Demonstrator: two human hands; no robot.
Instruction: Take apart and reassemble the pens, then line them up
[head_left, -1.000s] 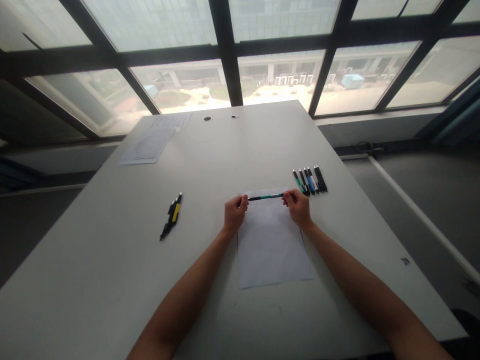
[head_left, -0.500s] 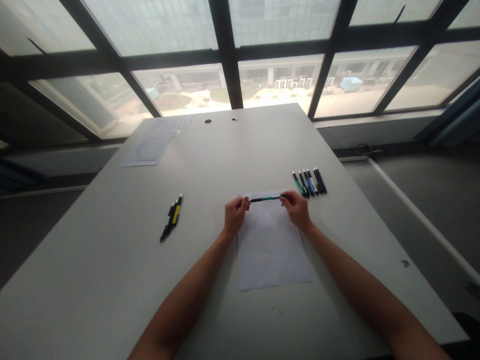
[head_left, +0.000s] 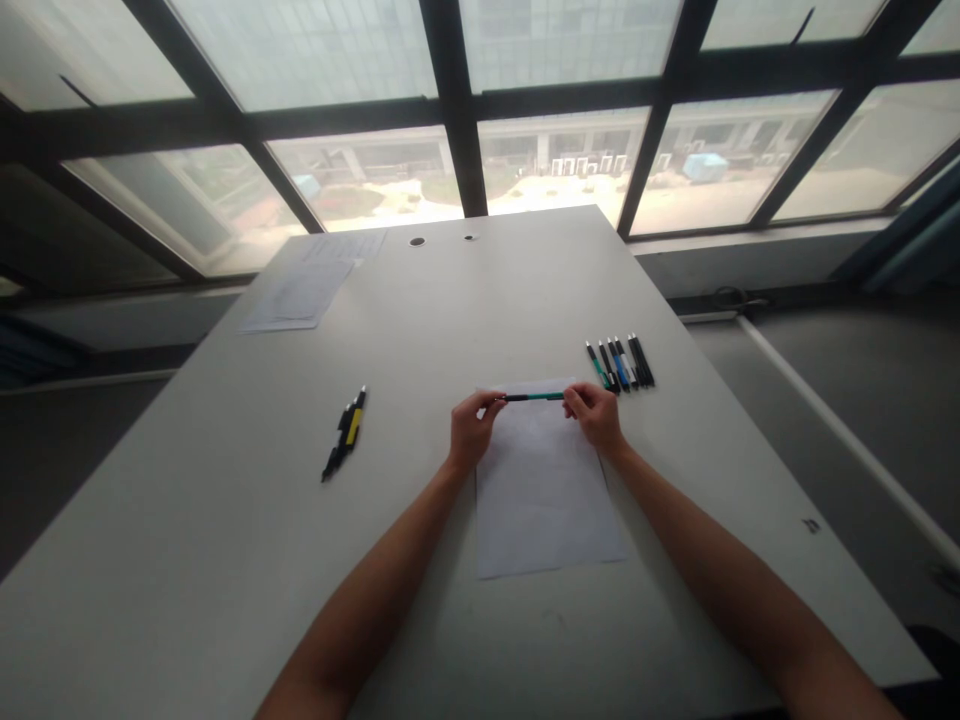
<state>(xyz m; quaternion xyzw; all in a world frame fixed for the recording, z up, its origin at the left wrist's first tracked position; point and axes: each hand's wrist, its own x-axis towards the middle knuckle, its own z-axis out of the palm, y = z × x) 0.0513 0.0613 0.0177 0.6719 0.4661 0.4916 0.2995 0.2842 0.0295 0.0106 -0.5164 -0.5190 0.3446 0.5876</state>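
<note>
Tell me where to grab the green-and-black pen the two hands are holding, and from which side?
Pinch the green-and-black pen across its thin middle, probably best from the far side. The left hand holds one end and the right hand the other, so the middle is bare. The pen is held crosswise, with both hands mostly on its near side.

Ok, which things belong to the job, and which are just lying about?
Seemingly in use:
- green-and-black pen, between left hand and right hand
- white sheet beneath

Probably idle:
- row of pens, right
- pen cluster, left
- papers, far left
</note>
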